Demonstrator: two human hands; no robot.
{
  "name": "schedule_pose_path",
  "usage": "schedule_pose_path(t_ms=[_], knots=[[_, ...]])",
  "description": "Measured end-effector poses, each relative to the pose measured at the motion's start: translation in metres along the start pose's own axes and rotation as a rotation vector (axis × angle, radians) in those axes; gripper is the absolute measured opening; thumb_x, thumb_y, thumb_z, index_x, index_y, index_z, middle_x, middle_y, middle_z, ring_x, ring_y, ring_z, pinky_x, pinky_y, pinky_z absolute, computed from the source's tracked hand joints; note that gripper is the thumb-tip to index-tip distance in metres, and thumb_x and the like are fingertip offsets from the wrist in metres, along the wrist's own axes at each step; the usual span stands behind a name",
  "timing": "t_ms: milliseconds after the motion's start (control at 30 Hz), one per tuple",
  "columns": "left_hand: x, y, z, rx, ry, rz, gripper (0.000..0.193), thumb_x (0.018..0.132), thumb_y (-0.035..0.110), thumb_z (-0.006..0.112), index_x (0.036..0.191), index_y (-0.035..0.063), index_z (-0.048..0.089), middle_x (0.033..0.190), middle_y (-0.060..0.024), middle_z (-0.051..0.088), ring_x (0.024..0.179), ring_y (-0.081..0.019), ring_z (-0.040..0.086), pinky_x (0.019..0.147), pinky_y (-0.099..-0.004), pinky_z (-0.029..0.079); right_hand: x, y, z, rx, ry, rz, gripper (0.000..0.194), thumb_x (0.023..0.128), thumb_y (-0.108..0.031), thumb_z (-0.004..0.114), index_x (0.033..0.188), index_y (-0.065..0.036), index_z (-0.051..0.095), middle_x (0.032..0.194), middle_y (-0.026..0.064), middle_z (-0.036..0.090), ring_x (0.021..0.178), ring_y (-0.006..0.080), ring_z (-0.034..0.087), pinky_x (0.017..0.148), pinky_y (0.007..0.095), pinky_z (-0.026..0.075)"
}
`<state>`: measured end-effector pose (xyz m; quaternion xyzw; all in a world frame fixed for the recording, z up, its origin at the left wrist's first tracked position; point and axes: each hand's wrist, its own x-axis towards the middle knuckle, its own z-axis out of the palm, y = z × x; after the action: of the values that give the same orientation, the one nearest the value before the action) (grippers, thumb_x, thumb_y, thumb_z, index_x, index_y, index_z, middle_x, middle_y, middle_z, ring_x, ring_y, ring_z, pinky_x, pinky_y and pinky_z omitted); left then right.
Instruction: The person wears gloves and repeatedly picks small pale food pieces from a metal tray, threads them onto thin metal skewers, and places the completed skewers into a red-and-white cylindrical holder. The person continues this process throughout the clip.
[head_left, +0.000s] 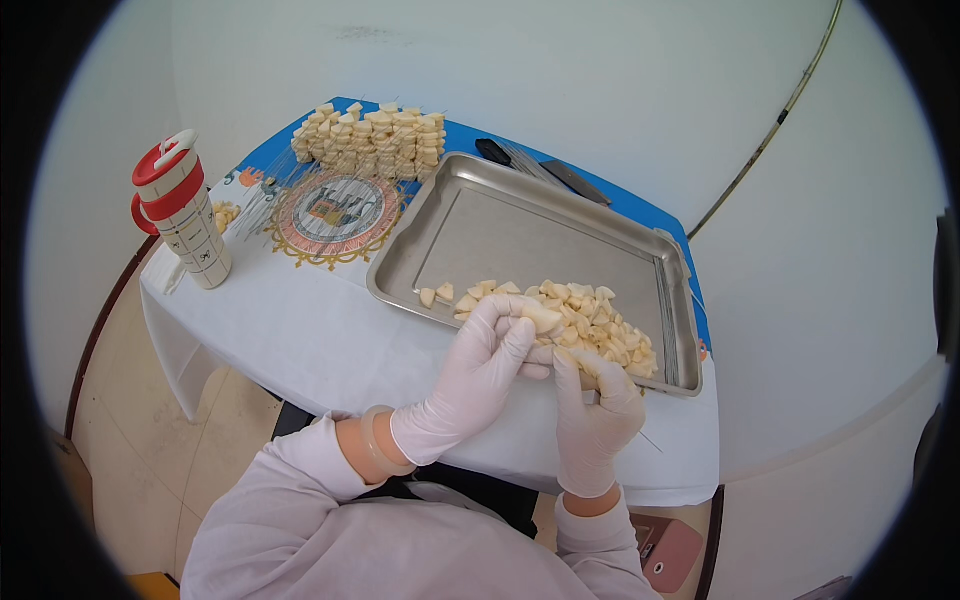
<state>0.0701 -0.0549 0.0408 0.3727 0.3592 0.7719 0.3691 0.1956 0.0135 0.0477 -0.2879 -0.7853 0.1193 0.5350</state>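
Observation:
My gloved left hand (480, 367) pinches a pale, cream-coloured food wedge (543, 318) between thumb and fingers, over the near edge of a metal tray (517, 217). Close beside it, my gloved right hand (600, 412) has thumb and forefinger pinched on a thin skewer (652, 442), whose end sticks out past the palm; the rest is hidden by the hands. A heap of cut pale pieces (592, 319) lies along the tray's near side, just beyond both hands. Several thin grey skewers (666, 322) rest along the tray's right wall.
Loaded skewers (367, 139) are stacked at the back left, near loose skewers (262, 199). A tumbler (184, 210) with a red lid stands at the left edge. Behind the tray lie a knife blade (576, 182) and a black object (493, 151). A pink box (671, 551) sits below the table.

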Motion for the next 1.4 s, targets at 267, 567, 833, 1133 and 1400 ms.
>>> schedule_pose_path(t_ms=[267,567,833,1133,1400], knots=[[0.0010,-0.0004,-0.0018,0.021,-0.008,0.002,0.024,0.109,0.023,0.043,0.124,0.0048,0.044,0.118,-0.0110,0.061,0.098,-0.0177,0.070,0.083,-0.0305,0.060,-0.0014,-0.0015,-0.0003,0.002,0.016,0.003,0.016,0.077,-0.016,0.085,0.089,-0.013,0.074,0.075,0.0022,0.070,0.066,0.0198,0.064,0.062,0.0299,0.050],[0.0004,-0.0004,-0.0019,0.006,-0.035,0.029,0.022,0.108,0.020,0.045,0.123,0.0043,0.045,0.118,-0.0112,0.063,0.100,-0.0167,0.070,0.084,-0.0292,0.059,-0.0010,-0.0016,-0.0011,-0.044,0.031,-0.015,0.016,0.077,-0.017,0.085,0.088,-0.014,0.074,0.074,0.0020,0.069,0.065,0.0205,0.064,0.061,0.0300,0.049],[0.0001,-0.0008,-0.0016,-0.004,-0.039,-0.044,0.021,0.107,0.018,0.048,0.122,0.0038,0.049,0.119,-0.0115,0.066,0.102,-0.0155,0.069,0.087,-0.0290,0.058,-0.0011,0.0019,-0.0017,-0.055,0.041,-0.030,0.015,0.076,-0.018,0.086,0.085,-0.014,0.074,0.071,0.0010,0.067,0.063,0.0194,0.063,0.059,0.0298,0.049],[-0.0015,-0.0003,-0.0004,-0.021,-0.065,-0.056,0.020,0.106,0.017,0.051,0.121,0.0036,0.054,0.119,-0.0118,0.067,0.104,-0.0142,0.067,0.090,-0.0297,0.056,-0.0003,0.0031,-0.0033,-0.026,0.045,-0.054,0.015,0.075,-0.016,0.086,0.084,-0.014,0.074,0.069,0.0004,0.067,0.061,0.0183,0.062,0.057,0.0288,0.048],[-0.0014,-0.0010,-0.0030,-0.039,-0.103,-0.066,0.021,0.105,0.015,0.052,0.121,0.0015,0.056,0.121,-0.0123,0.067,0.107,-0.0146,0.066,0.093,-0.0297,0.055,-0.0012,0.0045,-0.0049,-0.017,0.033,-0.081,0.017,0.075,-0.016,0.086,0.084,-0.013,0.072,0.067,0.0004,0.064,0.059,0.0181,0.060,0.055,0.0294,0.046]])
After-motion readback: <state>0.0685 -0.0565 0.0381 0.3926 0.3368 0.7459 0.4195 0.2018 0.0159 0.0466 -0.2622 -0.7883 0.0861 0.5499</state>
